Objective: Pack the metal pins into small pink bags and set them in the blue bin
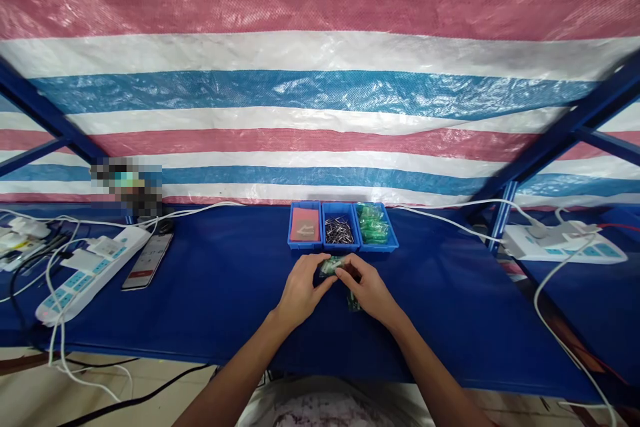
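Observation:
Between my two hands is a small clear plastic bag (330,267) with pale green printing, close in front of the blue bins. My left hand (303,287) has thumb and fingers closed on its left side. My right hand (367,287) pinches the right side. Partly under my right hand, another small green-marked bag (353,301) lies on the table. Beyond my hands stand three blue bins: the left bin (305,245) holds a pinkish-red piece and a small tan item, the middle bin (341,248) many thin metal pieces, the right bin (393,240) green-printed plastic bags.
The blue table (215,287) carries a phone (147,260) and a white power strip (93,277) at left, with tangled cables. Another power strip (565,247) stands at right. A striped plastic sheet (320,93) hangs behind, between blue metal posts (550,127).

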### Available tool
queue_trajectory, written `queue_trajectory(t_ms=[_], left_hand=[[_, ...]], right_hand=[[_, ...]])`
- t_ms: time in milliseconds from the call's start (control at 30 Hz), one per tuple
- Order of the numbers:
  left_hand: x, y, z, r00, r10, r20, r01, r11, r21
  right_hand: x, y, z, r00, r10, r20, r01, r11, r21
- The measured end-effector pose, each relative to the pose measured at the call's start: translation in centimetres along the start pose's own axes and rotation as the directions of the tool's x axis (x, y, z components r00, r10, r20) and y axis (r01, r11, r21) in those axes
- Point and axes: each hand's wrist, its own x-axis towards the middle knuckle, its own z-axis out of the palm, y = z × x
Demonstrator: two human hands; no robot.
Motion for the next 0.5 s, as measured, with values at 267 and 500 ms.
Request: queue_trajectory(t_ms=[267, 500], left_hand=[[0.14, 0.37, -0.27, 1.0, -0.024, -0.01, 0.024, 1.0, 0.005], [0.04, 0.05, -0.05, 0.999, -0.042, -0.027, 0.043, 0.998, 0.035]], right_hand=[[-0.03, 0.1, -0.05, 1.0, -0.007, -0.01, 0.007, 1.0, 0.006], [-0.04, 0.34, -0.13, 1.0, -0.018, -0.008, 0.018, 1.0, 0.019]])
